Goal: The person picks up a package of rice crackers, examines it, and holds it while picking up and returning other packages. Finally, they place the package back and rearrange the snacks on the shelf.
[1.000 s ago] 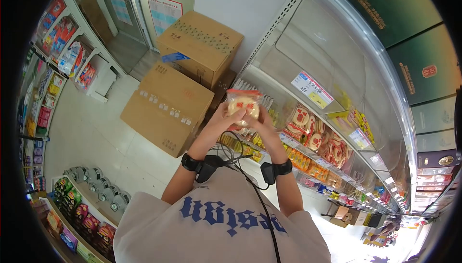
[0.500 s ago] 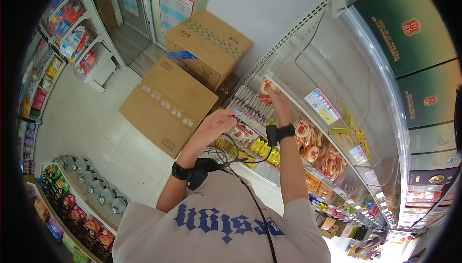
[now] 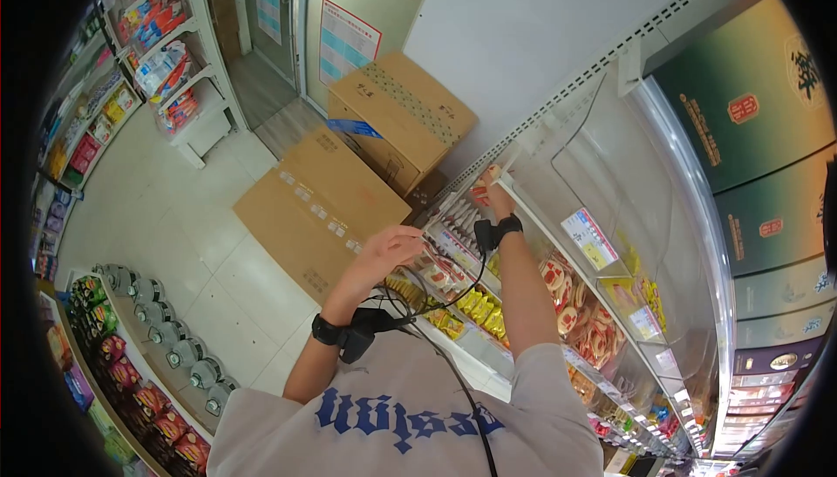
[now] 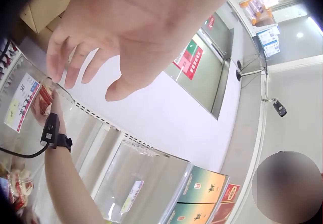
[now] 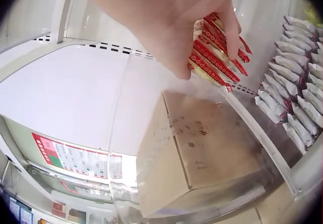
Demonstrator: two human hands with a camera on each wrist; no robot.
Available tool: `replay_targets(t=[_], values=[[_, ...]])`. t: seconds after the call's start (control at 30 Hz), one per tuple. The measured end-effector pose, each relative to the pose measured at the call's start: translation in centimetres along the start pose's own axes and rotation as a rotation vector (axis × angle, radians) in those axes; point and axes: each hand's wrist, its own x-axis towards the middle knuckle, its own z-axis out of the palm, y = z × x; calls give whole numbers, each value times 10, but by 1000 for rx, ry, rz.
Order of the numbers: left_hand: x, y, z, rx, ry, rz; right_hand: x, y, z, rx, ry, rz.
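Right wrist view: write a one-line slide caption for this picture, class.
Right hand gripping a cluster of red-edged packets, with a cardboard box and rows of pale packets in view.

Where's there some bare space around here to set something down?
The floor is bare between the large carton and the row of clear containers, and between that carton and the white rack. It's crowded by the right hand, which grips red-edged packets near rows of silvery packets.
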Motion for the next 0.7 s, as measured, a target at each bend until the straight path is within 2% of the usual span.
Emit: replay_targets(t=[0.13, 0.2, 0.33, 0.4, 0.57, 0.7], values=[[0, 1, 2, -5, 1, -6, -15, -12, -9, 291, -99, 100], [2, 2, 1, 2, 1, -9, -34, -20, -14, 419, -148, 91], [4, 4, 5, 11, 4, -27, -68, -24, -19, 506, -69, 40], [7, 3, 7, 12, 4, -38, -73, -31, -11, 497, -19, -86], [11, 0, 7, 15, 0, -51, -66, -35, -4, 218, 85, -178], [9, -4, 4, 19, -16, -24, -25, -1, 8, 121, 156, -198]])
